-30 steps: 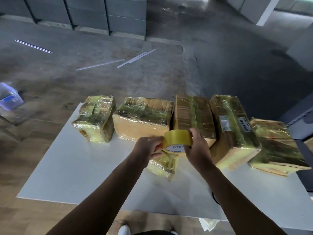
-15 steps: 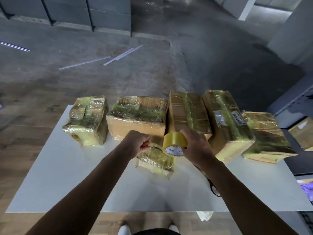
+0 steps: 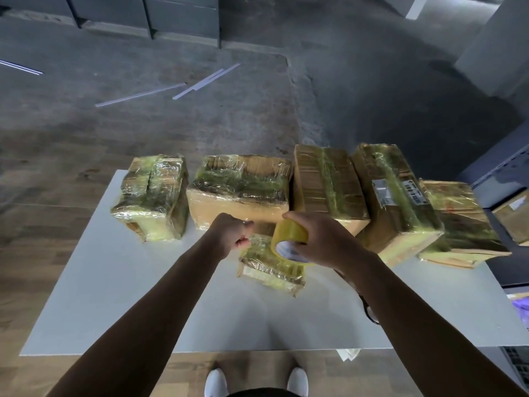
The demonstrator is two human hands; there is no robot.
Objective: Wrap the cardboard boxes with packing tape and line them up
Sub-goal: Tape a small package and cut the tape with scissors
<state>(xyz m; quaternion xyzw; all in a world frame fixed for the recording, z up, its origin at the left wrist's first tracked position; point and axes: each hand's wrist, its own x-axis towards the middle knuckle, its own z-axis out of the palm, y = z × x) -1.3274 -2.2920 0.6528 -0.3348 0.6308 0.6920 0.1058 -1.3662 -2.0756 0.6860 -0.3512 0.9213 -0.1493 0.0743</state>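
Tape roll (image 3: 289, 237) gripped by right hand (image 3: 323, 242), fingers curled over top, thumb underneath. Roll held tilted, just above small box (image 3: 269, 267). Small box, already covered in tape, lying near middle of table (image 3: 128, 296), just in front of row. Left hand (image 3: 229, 233) held apart from roll, to its left, fingers curled into fist, thumb pressed to forefinger. Whether tape end is pinched cannot be told. Five wrapped boxes (image 3: 240, 193) lined up along far edge, leftmost set apart, others close together.
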